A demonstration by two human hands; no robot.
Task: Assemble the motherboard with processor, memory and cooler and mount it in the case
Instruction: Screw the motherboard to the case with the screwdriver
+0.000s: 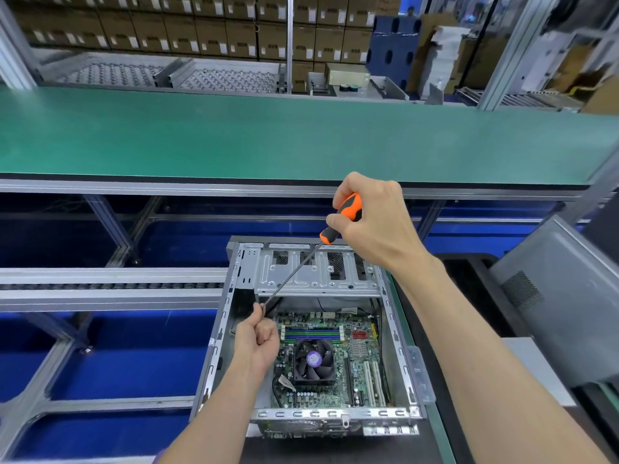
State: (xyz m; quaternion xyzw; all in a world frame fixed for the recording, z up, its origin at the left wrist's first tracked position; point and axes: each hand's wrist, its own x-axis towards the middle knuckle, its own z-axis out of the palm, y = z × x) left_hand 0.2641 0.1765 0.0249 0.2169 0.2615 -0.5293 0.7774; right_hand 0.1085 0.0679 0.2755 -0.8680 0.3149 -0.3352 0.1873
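Both bare forearms reach forward from the lower edge of the view. The right hand (pixel 371 222) is raised high, wrist bent, its fingers and thumb curled in a firm grip round the orange handle of a screwdriver (pixel 341 217), which slants down and leftward. The left hand (pixel 258 343) sits lower, fingers curled into a loose fist, thumb and forefinger pinching at the shaft's tip end.
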